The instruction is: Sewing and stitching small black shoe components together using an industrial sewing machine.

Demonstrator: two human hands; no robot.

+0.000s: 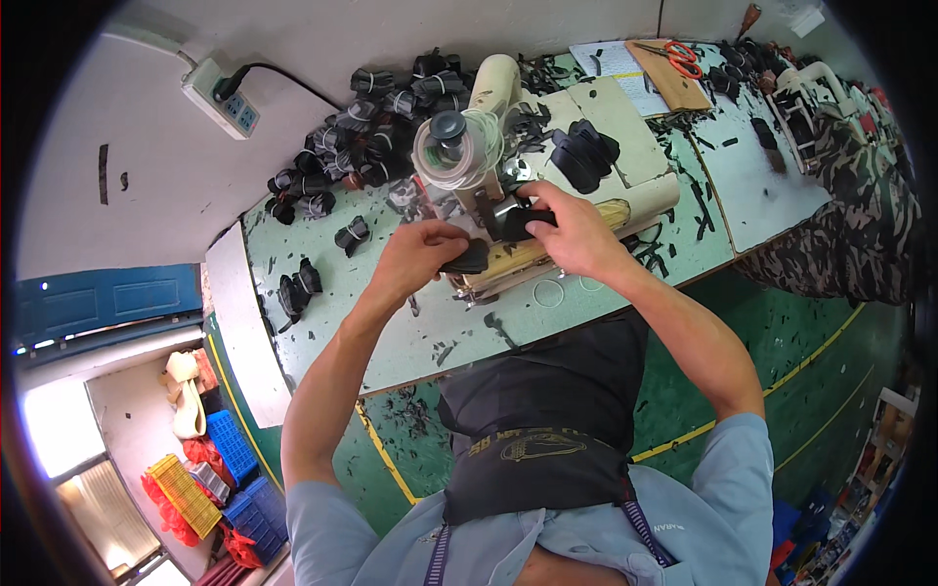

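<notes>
The small black piece of cloth lies between the two hands, on the narrow bed of the cream sewing machine, right under the part where the needle sits. The left hand pinches the near end of the piece, with the fingers curled shut on its rounded edge. The right hand presses down on the far end, and its thumb and fingers are closed on the cloth there. The two hands are very close, with only a short bit of the piece showing between them. That bit looks dark, flat and a little shiny, with a curved edge by the left hand; how it is stitched is too small to see. A clear spool of white thread stands on top of the machine, just behind the hands. A heap of dark rolled cloth bundles lies on the pale green work table behind and to the left of the machine. A pile of flat black pieces rests on the machine's pale side board, beyond the right hand. Orange-handled scissors lie far off on a brown board.
</notes>
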